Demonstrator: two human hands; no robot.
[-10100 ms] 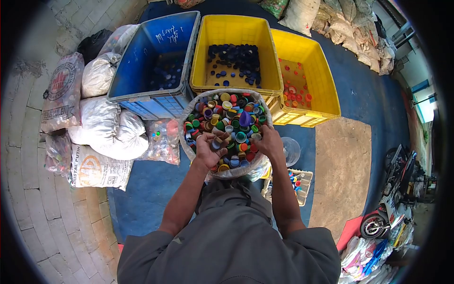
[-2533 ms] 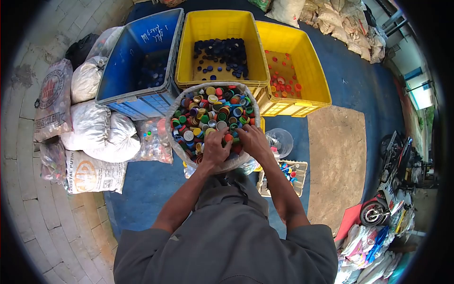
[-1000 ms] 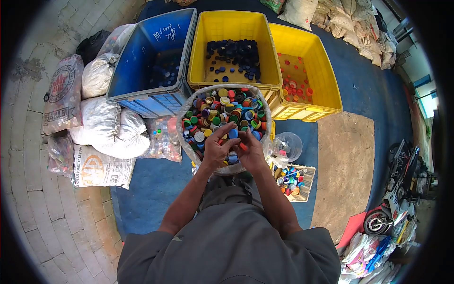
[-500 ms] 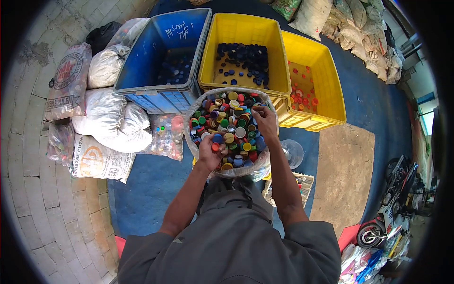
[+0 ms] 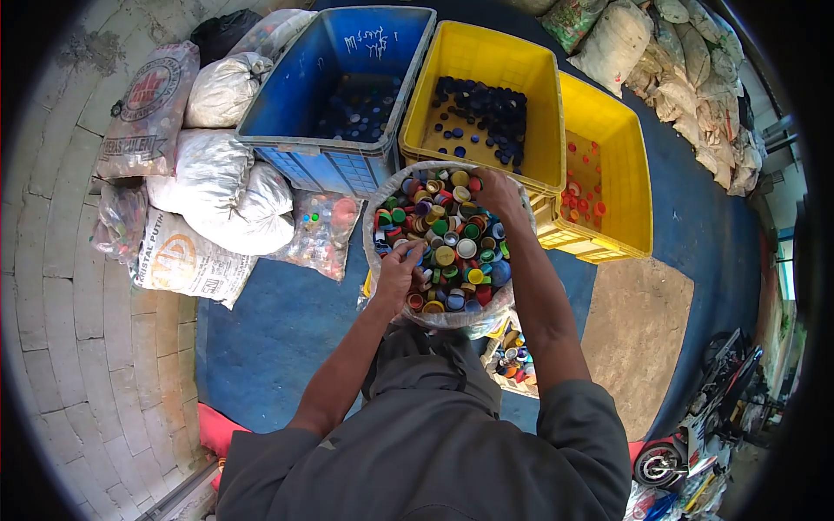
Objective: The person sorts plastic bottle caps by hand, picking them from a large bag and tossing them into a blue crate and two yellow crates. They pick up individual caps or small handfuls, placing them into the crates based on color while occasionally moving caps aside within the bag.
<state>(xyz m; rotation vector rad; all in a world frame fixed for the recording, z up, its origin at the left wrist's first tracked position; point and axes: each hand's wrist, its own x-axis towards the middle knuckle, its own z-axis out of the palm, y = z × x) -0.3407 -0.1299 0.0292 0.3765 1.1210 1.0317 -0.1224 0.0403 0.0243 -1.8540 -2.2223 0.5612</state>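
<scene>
A round container lined with a pale plastic sack (image 5: 375,252) stands against my front, filled with bottle caps (image 5: 445,255) of many colours. Over its left side is my left hand (image 5: 402,276), closed, with part of a blue bottle cap (image 5: 423,253) showing between thumb and fingers. My right hand (image 5: 501,193) reaches to the far right part of the heap, fingers bent and closed. At its fingertips lies a red cap (image 5: 475,184); whether it is gripped I cannot make out.
Beyond the sack stand a blue crate (image 5: 317,161), a yellow crate (image 5: 539,113) with dark caps, and another yellow crate (image 5: 621,165) with red caps. Stuffed sacks (image 5: 230,195) lie at left. A basket of caps (image 5: 512,358) sits by my right side.
My view has shifted, moving the scene rightward in frame. My right hand has moved toward the sack's far rim. The orange-red cap by my left hand no longer shows there.
</scene>
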